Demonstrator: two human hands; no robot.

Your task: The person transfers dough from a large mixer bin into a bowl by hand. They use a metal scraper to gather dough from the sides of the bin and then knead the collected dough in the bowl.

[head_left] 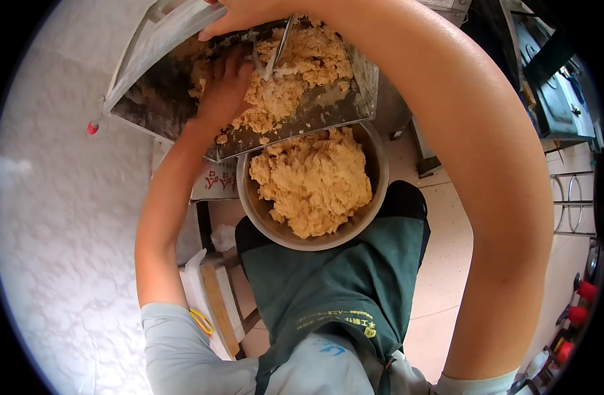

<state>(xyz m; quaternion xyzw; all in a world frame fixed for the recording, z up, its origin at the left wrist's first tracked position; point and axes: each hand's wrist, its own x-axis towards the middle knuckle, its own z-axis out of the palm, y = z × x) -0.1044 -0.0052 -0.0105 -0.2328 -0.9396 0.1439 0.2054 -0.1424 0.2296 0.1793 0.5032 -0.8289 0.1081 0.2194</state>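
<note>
My left hand (224,85) reaches into a tilted metal trough (134,102), its fingers spread against crumbly tan dough (315,56) and the dark inner surface. Up at the top edge, my right hand (233,16) has its fingers curled on the trough's raised edge, partly cut off by the frame. A metal mixing blade (279,52) sticks up among the dough. Directly below the trough, a round steel bowl (246,207) holds a large lumpy mass of dough (308,181), resting at my lap over a green apron (322,276).
A pale marbled wall (58,217) runs along the left. A wooden stool or bench (220,303) and a printed carton (210,187) sit beside my legs. At right are a dark machine or stove (558,99), a wire rack (572,204) and several red-capped items (578,313).
</note>
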